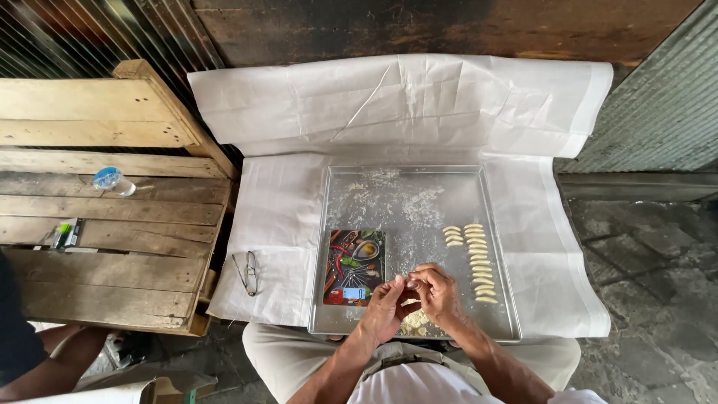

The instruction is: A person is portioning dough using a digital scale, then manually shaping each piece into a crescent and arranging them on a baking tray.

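- Looks like a makeshift outdoor food-making spot, a back-yard or alley workplace and no fitted kitchen.
- Underfoot, rough cracked stone floor [643,254], grey and stained.
- Corrugated metal sheeting [658,97] on the right and a dark, weathered plank wall [419,26] behind.
- A white woven sheet [284,209] is spread out as the worktop cover.
- On it sits a flour-dusted metal tray [419,194], with small shaped dough pieces [479,262] lined up in rows and a small kitchen scale [354,267] with a picture top.
- To the left, a bare wooden pallet [112,224] serves as a side shelf, carrying a plastic bottle [114,180].
- Spectacles [248,272] lie on the sheet.
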